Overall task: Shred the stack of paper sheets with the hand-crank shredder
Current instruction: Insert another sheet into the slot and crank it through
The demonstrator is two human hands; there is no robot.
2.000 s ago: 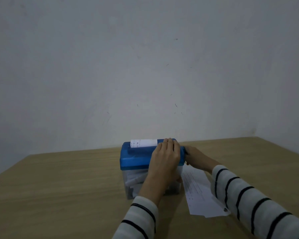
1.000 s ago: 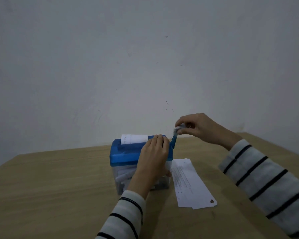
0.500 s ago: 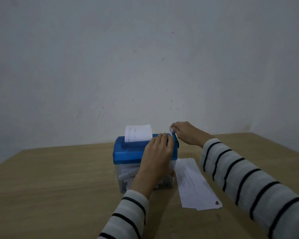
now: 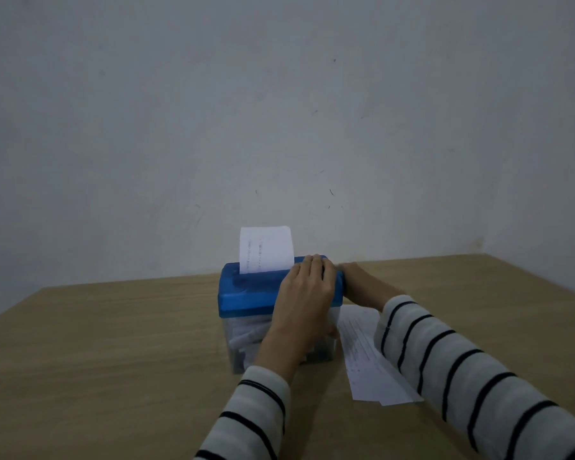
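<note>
1. Step in hand: one sheet (image 4: 266, 249) stands upright in the slot of the hand-crank shredder (image 4: 253, 290), its upper part still above the lid; the feed is judged to be midway, with cranking under way.
2. The shredder sits toward the far edge of the table (image 4: 113, 343), about midway along it; the left hand (image 4: 307, 285) lies over the right part of the blue lid, fingers curled down over the top and far rim, gripping it to steady the box.
3. The right hand (image 4: 357, 280) reaches behind the shredder's right end, where the crank would be; the crank and the fingers are hidden, so whether they grip it cannot be told.
4. The stack of paper sheets (image 4: 369, 366) lies flat on the table just right of the shredder, partly under the right sleeve (image 4: 462, 370); several sheets remain, so the task is judged far from done.
5. Next move, as a judgement: steady turns until the sheet is drawn in, the lid held down against tipping; then a fresh sheet from the stack.
6. Materials: lid of smooth opaque blue plastic with rounded edges; bin (image 4: 243, 343) of clear plastic, showing pale strips inside; paper thin, white, printed; table of matt, pale wood grain; sleeves white with dark stripes.
</note>
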